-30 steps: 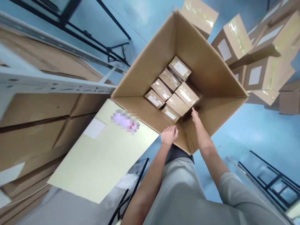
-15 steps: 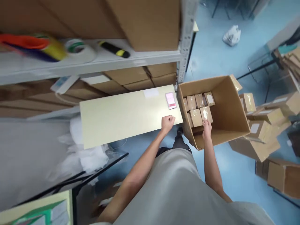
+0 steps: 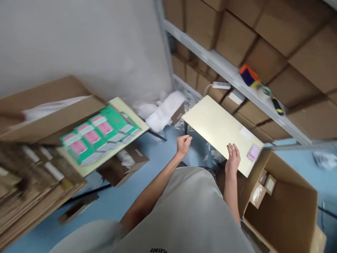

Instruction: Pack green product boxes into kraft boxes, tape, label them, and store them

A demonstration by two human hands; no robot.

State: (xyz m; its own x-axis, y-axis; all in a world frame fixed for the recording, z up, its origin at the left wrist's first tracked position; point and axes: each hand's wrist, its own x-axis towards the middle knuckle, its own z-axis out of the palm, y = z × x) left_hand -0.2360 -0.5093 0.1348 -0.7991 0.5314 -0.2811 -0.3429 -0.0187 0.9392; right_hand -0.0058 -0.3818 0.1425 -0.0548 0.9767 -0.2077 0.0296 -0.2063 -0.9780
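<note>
My left hand [image 3: 184, 144] is closed in a fist above the blue floor, left of the pale yellow table [image 3: 210, 119]; nothing sticks out of it. My right hand [image 3: 233, 154] is over the table's near edge, its fingers apart and slightly bent, holding nothing. Close to it on the tabletop lie a pixelated pink item [image 3: 254, 152] and a white paper [image 3: 246, 133]. A large open carton [image 3: 284, 218] stands to the right, with small taped boxes [image 3: 258, 195] inside; its wall hides part of them.
Green packs with pink panels [image 3: 100, 124] lie on another pale table [image 3: 142, 127] at left, beside a big open box [image 3: 71, 117] and stacked flat cardboard [image 3: 34, 211]. White wrapping [image 3: 165, 109] is heaped by the wall. A metal shelf [image 3: 210, 58] holds cartons, tape [image 3: 264, 92] and a cutter [image 3: 277, 106].
My view has swung left, bringing the green packs into sight. My right hand has left the small boxes in the carton and opened. My left hand stays closed, now off the table.
</note>
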